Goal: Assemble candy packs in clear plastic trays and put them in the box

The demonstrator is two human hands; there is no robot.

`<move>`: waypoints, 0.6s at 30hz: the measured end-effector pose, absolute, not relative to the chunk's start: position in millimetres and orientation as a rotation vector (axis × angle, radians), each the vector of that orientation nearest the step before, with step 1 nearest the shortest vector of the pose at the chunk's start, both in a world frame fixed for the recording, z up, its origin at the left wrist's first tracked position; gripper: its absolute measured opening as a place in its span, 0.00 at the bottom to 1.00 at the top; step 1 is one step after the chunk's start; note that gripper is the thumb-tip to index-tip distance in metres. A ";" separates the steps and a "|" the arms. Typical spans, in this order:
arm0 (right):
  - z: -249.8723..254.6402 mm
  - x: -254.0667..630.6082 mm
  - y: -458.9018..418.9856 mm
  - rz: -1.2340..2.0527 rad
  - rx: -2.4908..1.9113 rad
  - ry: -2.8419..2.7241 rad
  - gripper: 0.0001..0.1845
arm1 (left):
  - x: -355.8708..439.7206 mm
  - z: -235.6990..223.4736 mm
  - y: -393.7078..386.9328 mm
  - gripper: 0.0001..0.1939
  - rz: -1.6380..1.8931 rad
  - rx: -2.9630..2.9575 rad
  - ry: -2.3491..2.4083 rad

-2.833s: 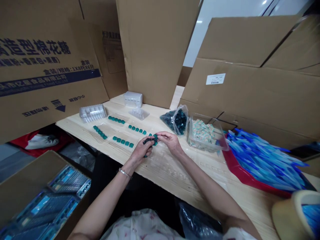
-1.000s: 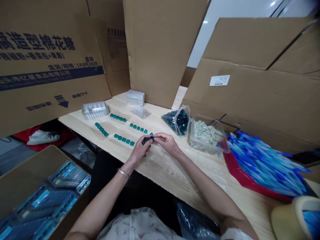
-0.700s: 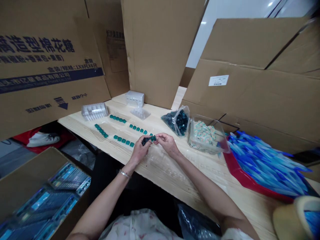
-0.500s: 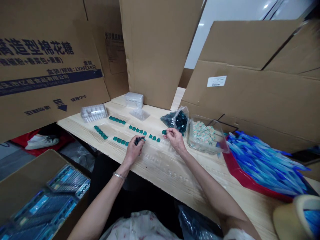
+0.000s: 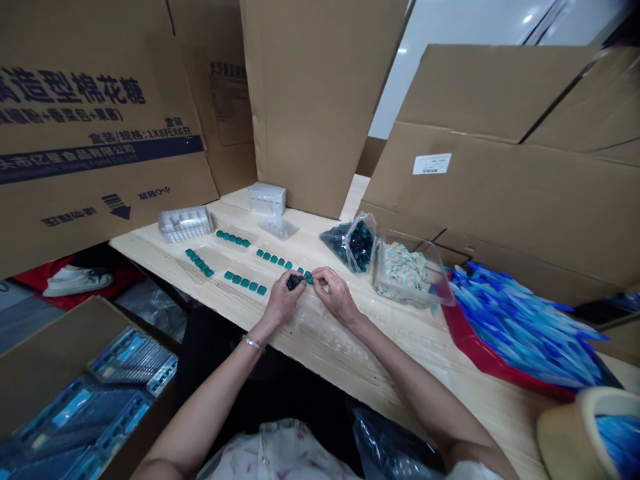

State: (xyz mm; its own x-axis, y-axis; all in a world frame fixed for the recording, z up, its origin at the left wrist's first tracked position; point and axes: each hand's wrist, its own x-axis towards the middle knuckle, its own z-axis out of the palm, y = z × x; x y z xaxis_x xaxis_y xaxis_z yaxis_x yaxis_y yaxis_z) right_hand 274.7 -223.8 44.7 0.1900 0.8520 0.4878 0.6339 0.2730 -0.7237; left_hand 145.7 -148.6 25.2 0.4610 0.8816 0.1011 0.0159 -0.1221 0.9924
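Note:
My left hand (image 5: 281, 299) is curled around several dark teal glossy pieces (image 5: 294, 283), which show between thumb and fingers. Close beside it, my right hand (image 5: 336, 293) pinches a small teal piece (image 5: 310, 278) at the fingertips, the two hands nearly meeting. Short rows of flat green-teal pieces lie on the table: an upper left row (image 5: 233, 239), a slanted left row (image 5: 199, 263), a front row (image 5: 245, 283) and a middle row (image 5: 274, 259). Clear plastic trays (image 5: 345, 333), hard to make out, lie around my forearms.
Behind my hands sit an open bag of dark teal pieces (image 5: 361, 245) and a clear tub of pale pieces (image 5: 384, 287). A red tray (image 5: 465, 343) of blue pieces stands right. Stacked clear trays (image 5: 186, 225) are at left. Cardboard walls (image 5: 320, 100) surround the table (image 5: 150, 250).
My right hand has moved left and toward me with its piece, away from the bag side. My left hand has shifted right with its dark pieces, so the hands are now close together.

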 end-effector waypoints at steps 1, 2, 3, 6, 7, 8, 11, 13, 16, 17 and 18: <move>44.2 276.5 -223.3 0.353 -1.442 -1.456 0.06 | 144.7 25.0 -147.9 0.10 0.888 1.515 0.819; 43.8 278.4 -222.7 0.461 -1.439 -1.385 0.08 | 144.0 24.7 -147.5 0.10 0.860 1.505 0.813; 43.7 280.3 -222.1 0.579 -1.426 -1.318 0.12 | 143.5 24.4 -147.3 0.10 0.830 1.491 0.804; 43.8 284.9 -221.9 0.865 -1.346 -1.185 0.18 | 143.5 24.1 -147.6 0.11 0.772 1.481 0.781; 43.5 285.7 -222.4 0.913 -1.321 -1.152 0.18 | 143.9 24.3 -147.9 0.11 0.768 1.490 0.778; 43.0 286.2 -223.0 0.943 -1.299 -1.116 0.18 | 144.4 24.7 -148.4 0.11 0.767 1.498 0.776; 41.1 287.5 -224.4 1.001 -1.224 -1.028 0.18 | 145.8 27.0 -150.6 0.12 0.756 1.496 0.758; 41.4 292.2 -224.6 1.001 -1.201 -1.018 0.18 | 145.7 28.8 -152.2 0.12 0.748 1.465 0.735; 44.8 309.5 -223.9 0.802 -1.302 -1.092 0.18 | 141.6 30.5 -153.4 0.14 0.765 1.367 0.714; 45.4 317.3 -223.3 0.680 -1.360 -1.150 0.17 | 139.3 30.7 -153.5 0.15 0.772 1.319 0.711; 44.9 325.2 -222.6 0.555 -1.419 -1.219 0.15 | 136.6 30.7 -153.4 0.15 0.774 1.270 0.712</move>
State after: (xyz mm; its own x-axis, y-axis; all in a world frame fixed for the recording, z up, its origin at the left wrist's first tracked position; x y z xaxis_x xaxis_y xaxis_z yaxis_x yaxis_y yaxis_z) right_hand 325.2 -222.6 44.9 0.3537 0.8872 0.2963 0.3586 0.1640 -0.9190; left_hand 136.6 -153.4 30.7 0.5615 0.8265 -0.0407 -0.1100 0.1232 0.9863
